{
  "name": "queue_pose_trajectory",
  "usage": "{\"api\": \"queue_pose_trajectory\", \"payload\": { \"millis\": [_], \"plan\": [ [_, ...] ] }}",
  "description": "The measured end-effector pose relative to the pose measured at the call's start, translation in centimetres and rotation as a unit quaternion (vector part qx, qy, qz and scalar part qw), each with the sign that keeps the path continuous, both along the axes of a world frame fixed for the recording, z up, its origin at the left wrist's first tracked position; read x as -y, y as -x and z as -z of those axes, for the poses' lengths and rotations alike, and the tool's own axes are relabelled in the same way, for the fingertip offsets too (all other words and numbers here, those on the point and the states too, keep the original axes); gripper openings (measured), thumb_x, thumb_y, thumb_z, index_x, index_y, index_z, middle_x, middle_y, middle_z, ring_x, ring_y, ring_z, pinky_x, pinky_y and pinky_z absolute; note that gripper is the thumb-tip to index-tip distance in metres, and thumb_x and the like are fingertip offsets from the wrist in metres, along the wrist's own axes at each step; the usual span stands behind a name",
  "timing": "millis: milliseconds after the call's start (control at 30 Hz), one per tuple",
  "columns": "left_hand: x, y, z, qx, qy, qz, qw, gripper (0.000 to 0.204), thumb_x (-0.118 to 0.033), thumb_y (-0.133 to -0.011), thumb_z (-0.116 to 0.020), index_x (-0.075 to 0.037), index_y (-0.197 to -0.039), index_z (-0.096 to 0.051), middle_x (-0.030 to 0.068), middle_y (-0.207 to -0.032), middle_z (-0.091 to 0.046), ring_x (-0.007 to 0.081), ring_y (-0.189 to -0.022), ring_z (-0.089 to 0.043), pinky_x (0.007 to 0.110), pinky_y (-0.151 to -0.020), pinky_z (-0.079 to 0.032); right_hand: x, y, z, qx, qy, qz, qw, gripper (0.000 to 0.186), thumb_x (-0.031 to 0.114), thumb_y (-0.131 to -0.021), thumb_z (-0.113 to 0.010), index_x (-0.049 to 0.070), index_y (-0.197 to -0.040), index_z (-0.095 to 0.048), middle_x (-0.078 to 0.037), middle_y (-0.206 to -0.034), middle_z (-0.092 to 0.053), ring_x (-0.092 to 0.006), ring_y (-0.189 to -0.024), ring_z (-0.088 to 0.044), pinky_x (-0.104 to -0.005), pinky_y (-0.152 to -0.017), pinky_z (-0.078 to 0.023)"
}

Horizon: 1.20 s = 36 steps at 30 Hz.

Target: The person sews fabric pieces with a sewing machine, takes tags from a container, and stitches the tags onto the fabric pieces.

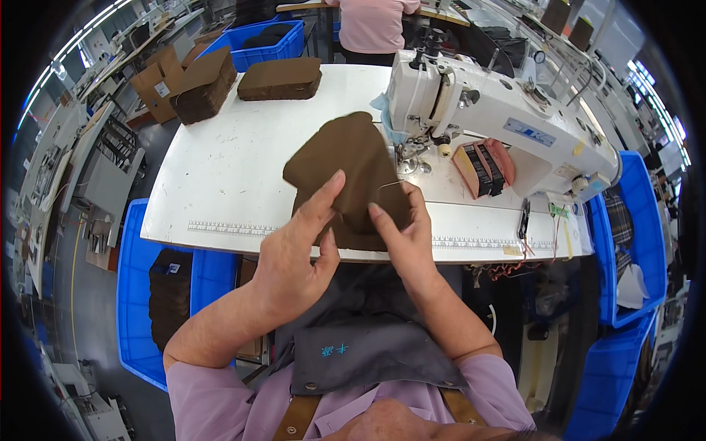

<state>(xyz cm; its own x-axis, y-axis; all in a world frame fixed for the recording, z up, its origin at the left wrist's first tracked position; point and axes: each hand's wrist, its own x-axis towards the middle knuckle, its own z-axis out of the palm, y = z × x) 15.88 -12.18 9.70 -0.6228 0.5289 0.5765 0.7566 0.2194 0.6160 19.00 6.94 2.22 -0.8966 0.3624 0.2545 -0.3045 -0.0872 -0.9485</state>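
A brown fabric piece (pixel 338 154) with notched edges is raised over the front of the white sewing table, left of the needle area. My right hand (pixel 412 242) pinches its lower right part, thumb on top and fingers behind. A pale thread loops beside those fingers. My left hand (pixel 290 261) is at the lower left of the fabric, thumb and fingers apart; the fingertips overlap its edge, and whether they press on it I cannot tell. More brown fabric shows beneath, between the hands. The white sewing machine (pixel 507 117) stands just right of the piece.
Two stacks of brown pieces, one larger (pixel 202 88) and one lower (pixel 279 81), sit at the table's far left. Under the machine arm lies a reddish bundle with black strips (pixel 482 169). Thread snips (pixel 523 219) lie front right. Blue bins (pixel 132 294) flank the table; a person (pixel 371 26) sits beyond.
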Motion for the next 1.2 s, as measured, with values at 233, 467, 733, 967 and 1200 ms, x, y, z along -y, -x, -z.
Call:
{"api": "queue_pose_trajectory", "payload": {
  "millis": [233,467,733,967,1200],
  "plan": [
    [1.6,1.7,0.5,-0.279,0.157,-0.099,0.942,0.046,0.013,-0.085,-0.069,0.01,-0.13,-0.06,0.0241,-0.114,-0.071,0.0389,-0.09,-0.073,0.046,-0.081,-0.06,-5.4,0.0,-0.5,-0.068,0.205,-0.057,0.975,0.03,0.006,-0.103,-0.066,0.0,-0.131,-0.056,-0.008,-0.107,-0.075,-0.0091,-0.1,-0.068,-0.0257,-0.095,-0.052],
    [1.4,0.6,-0.3,-0.295,0.181,-0.155,0.925,0.03,0.001,-0.073,-0.08,-0.005,-0.102,-0.074,0.0047,-0.078,-0.065,0.0223,-0.07,-0.065,0.035,-0.068,-0.043,-5.1,-1.6,-2.3,-0.071,0.11,-0.01,0.991,0.08,0.007,-0.096,-0.073,0.005,-0.159,-0.024,-0.018,-0.15,-0.045,-0.0183,-0.115,-0.064,-0.0323,-0.101,-0.052],
    [-0.1,0.4,-1.3,-0.282,0.211,-0.163,0.921,0.021,-0.001,-0.073,-0.08,-0.005,-0.092,-0.071,0.005,-0.09,-0.062,0.0238,-0.085,-0.063,0.04,-0.077,-0.042,-3.9,-4.0,-1.2,-0.047,-0.263,-0.015,0.964,0.078,0.006,-0.08,-0.086,0.008,-0.149,-0.05,-0.02,-0.145,-0.052,-0.027,-0.118,-0.064,-0.0378,-0.102,-0.051],
    [1.5,1.7,-1.5,-0.083,0.257,-0.041,0.962,0.012,-0.007,-0.083,-0.077,-0.003,-0.09,-0.068,0.0067,-0.088,-0.066,0.0301,-0.082,-0.064,0.038,-0.08,-0.046,-5.5,-3.4,-1.1,-0.072,-0.281,0.016,0.957,0.033,-0.001,-0.082,-0.081,0.003,-0.114,-0.074,-0.009,-0.099,-0.074,-0.0201,-0.084,-0.068,-0.031,-0.078,-0.055],
    [4.6,4.9,1.1,0.344,0.23,0.12,0.902,0.022,-0.019,-0.091,-0.079,0.001,-0.089,-0.07,0.0085,-0.074,-0.068,0.0112,-0.069,-0.062,0.029,-0.064,-0.049,-6.1,-3.6,0.2,-0.001,-0.031,-0.14,0.99,0.012,0.007,-0.091,-0.077,0.003,-0.096,-0.067,0.003,-0.085,-0.062,-0.0052,-0.081,-0.047,-0.0228,-0.075,-0.042]
  ]
}}
